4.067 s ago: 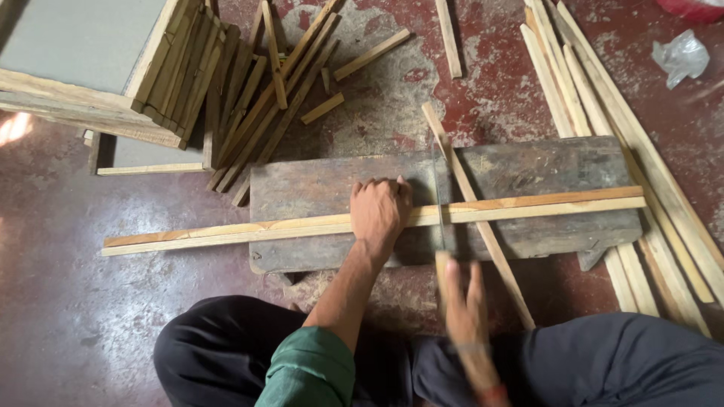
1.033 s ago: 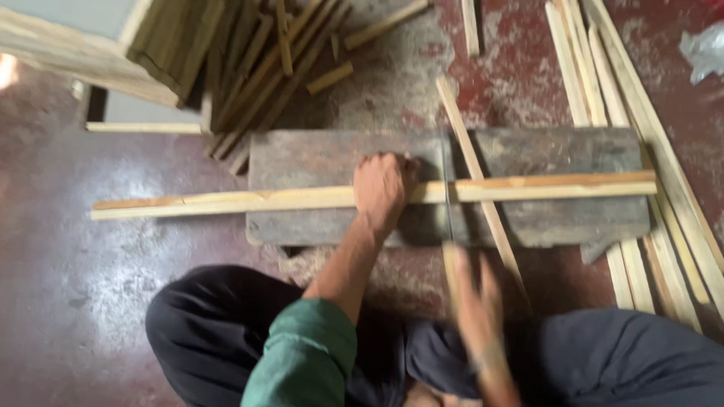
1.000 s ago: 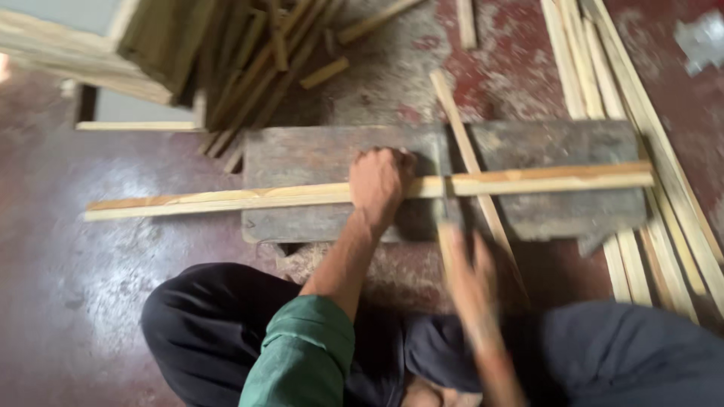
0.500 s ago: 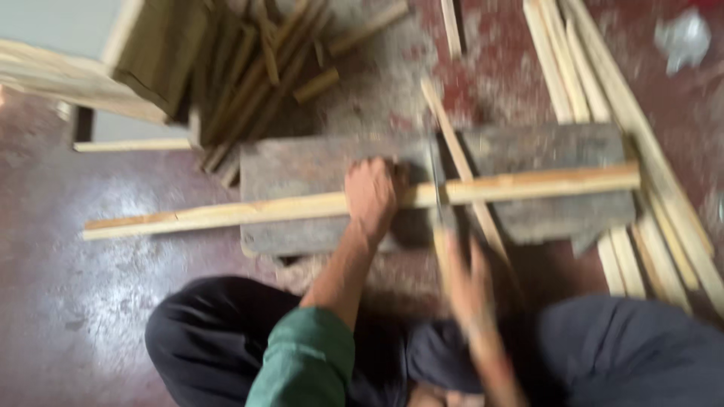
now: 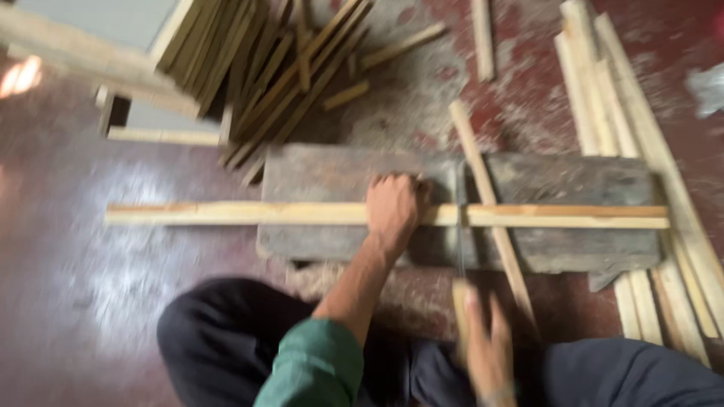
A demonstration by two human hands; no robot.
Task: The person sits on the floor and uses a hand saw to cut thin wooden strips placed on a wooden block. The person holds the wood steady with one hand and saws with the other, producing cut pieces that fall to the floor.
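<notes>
Left hand point(image 5: 392, 209) presses flat on the strip point(image 5: 226, 214), just beside the saw point(image 5: 460, 226). Right hand point(image 5: 486, 347), blurred, grips the saw handle; steady strokes should cut clean.

A green sleeve covers the upper left arm and ends near the elbow, so the forearm runs bare down to the left hand point(image 5: 394, 207). Dark trousers, black to deep navy, cover both legs, loose and creased over the knees at the bottom of the view. The right hand point(image 5: 489, 348) is blurred, its forearm bare, with a thin band just showing at the wrist by the lower edge.
</notes>
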